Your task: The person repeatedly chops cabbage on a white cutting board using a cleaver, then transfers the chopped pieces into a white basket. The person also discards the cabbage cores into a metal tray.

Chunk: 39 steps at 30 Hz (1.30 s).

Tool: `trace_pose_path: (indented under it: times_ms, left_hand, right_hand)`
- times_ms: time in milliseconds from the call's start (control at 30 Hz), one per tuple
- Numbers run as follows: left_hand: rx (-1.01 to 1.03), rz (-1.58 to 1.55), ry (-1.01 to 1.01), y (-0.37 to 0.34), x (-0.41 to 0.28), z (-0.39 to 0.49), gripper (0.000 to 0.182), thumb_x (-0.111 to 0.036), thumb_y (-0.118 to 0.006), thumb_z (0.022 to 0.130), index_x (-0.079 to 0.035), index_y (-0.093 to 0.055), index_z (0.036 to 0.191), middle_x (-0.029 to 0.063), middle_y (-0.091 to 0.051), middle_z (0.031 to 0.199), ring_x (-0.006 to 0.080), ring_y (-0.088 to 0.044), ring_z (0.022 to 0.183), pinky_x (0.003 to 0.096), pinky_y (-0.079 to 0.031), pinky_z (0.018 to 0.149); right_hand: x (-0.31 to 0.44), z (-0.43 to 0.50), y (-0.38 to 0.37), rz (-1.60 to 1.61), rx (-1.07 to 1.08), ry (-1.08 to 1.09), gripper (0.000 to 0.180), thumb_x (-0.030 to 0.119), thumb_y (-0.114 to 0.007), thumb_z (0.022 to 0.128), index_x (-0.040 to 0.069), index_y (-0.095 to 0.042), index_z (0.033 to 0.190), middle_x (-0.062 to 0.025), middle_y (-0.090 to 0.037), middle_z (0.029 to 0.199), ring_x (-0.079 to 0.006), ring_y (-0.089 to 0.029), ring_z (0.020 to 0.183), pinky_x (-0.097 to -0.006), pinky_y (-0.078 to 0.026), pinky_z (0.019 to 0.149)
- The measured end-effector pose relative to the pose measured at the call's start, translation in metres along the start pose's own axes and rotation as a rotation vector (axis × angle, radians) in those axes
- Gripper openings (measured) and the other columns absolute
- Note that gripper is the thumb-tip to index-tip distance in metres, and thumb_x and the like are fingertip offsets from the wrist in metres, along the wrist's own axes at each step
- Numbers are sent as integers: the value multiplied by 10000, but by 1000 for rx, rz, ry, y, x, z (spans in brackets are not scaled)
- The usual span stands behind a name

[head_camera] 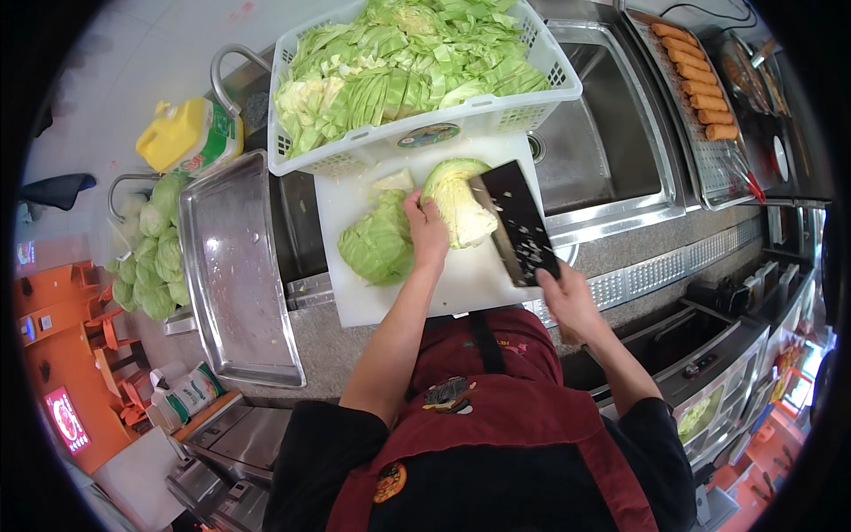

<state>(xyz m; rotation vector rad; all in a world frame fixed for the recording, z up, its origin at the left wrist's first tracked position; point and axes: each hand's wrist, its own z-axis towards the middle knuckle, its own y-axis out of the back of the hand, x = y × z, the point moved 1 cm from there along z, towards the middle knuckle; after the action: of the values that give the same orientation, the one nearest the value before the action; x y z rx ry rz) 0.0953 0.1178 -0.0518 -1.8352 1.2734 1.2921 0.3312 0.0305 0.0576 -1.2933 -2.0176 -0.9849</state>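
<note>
My left hand (427, 229) rests against a cut cabbage piece (459, 206), whose pale layered inside and white core end face right. In my right hand (568, 299) is the handle end of a cleaver (522, 223); its broad dark blade carries small white scraps and stands at the right side of the cut piece. Whether the edge touches the cabbage I cannot tell. Left of my left hand lies another green cabbage piece (377, 243), with a pale core chunk (393, 179) behind it. All of these are on a white cutting board (362, 307).
Behind the board stands a white plastic basket (425, 143) heaped with cut cabbage (405, 73). A metal tray (243, 279) and whole cabbages (156, 256) are at left, near a yellow jug (186, 136). At right are a steel sink (585, 133) and a tray of fried rolls (701, 90).
</note>
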Motion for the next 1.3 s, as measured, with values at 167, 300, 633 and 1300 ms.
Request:
trace_pose_path:
  times_ms: [167,300,633,1300]
  left_hand:
    - [-173,583,-686,8,-25,-38,557,-290,-604,1002,-36,-401,1454,209,-514,1365,335,-511,1219,420,-381,1073]
    - [189,715,-896,14,-36,-57,740,-434,-801,805,-67,-549,1396,199,-513,1438,374,-506,1255,460,-417,1054]
    - [-65,-56,-84,102,-68,29,506,-281,-711,916,48,-623,1290,143,-715,1125,158,-649,959,309,-510,881]
    - [111,962,-18,144,-50,-73,1073,-515,-869,657,-134,-354,1518,206,-439,1405,439,-496,1256,513,-457,1041]
  right_hand:
    - [-7,36,-45,-118,-52,143,243,222,-604,994,-19,-579,971,-178,-565,579,-318,-583,507,-415,-451,523]
    - [-6,21,-42,-147,-89,296,198,172,-617,981,-21,-572,969,-187,-586,594,-347,-616,529,-425,-452,516]
    - [-2,-27,2,167,-319,40,163,157,-563,1018,12,-551,944,-2,-538,615,-68,-493,448,-254,-380,397]
    - [74,-24,-60,-591,52,454,184,154,-590,984,-24,-558,1015,-240,-621,682,-430,-631,626,-489,-488,572]
